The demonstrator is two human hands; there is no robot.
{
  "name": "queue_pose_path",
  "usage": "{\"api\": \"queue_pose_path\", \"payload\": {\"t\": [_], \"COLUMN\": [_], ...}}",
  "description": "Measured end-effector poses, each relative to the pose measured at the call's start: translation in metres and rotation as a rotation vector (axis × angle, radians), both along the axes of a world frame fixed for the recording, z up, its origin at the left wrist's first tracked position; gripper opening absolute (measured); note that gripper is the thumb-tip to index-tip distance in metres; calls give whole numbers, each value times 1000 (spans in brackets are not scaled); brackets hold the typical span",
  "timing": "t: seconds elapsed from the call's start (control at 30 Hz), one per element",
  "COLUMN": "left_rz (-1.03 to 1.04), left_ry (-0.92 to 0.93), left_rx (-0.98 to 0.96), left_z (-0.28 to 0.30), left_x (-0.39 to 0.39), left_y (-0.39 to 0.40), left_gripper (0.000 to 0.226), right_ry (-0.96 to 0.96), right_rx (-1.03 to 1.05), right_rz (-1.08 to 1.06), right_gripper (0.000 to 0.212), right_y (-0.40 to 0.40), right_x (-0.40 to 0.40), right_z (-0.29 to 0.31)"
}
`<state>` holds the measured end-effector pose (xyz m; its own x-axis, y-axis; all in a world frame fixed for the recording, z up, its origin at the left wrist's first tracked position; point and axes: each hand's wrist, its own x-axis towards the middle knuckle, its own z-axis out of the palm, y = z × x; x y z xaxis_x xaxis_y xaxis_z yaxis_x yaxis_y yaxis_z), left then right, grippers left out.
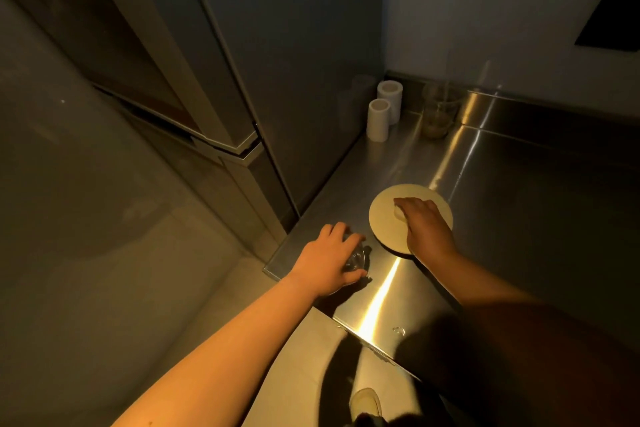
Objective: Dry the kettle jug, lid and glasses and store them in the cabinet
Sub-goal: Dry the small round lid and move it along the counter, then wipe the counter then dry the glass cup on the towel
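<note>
Dim, warm-lit head view. Our left hand (327,255) is curled over a small clear glass (459,259), fingers wrapped round it from above, near the front left corner of the brushed stainless steel counter (519,218). The hand hides most of the glass; only a sliver of rim and wall shows at the thumb side, so we can't tell whether it stands upright or upside down.

Our right hand (424,224) lies on a round flat beige lid (388,215) that sits on the counter just right of the glass. The fingers bunch over something pale at the lid's centre, possibly a knob, but we can't make it out, and we can't tell if the hand grips it or only rests there. The hand and wrist cover the lid's right side.

At the back corner of the counter stand two white cylindrical rolls (384,109), touching or nearly so. Beside them is a tall clear glass jug (438,111), faint against the steel; its outline is hard to trace and its top fades into the wall.

Left of the counter is a tall grey cabinet unit (277,62) with a door (114,45) swung open; the inside is dark. A black rectangle (611,21) on the wall is cut off at the right edge. A pale shoe (365,400) shows at the bottom.
</note>
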<state>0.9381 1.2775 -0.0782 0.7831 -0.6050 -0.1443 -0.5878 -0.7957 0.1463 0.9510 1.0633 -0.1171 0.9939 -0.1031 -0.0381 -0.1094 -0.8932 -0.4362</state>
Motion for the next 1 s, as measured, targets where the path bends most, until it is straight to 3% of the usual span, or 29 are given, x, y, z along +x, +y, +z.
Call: {"api": "queue_pose_path", "payload": {"t": [0.83,1.0], "left_rz": [48,-75], "left_ry": [-15,-184], "left_rx": [86,190], "left_z": [-14,-11], "left_x": [-7,-22], "left_y": [-14,-27], "left_gripper": [68,76], "right_ry": [85,-23], "right_rx": [-36,10], "right_rz": [72,43], "right_gripper": [80,56], "right_y": [-9,-27], "right_x": [-7,-35], "right_z": [-36,-32]}}
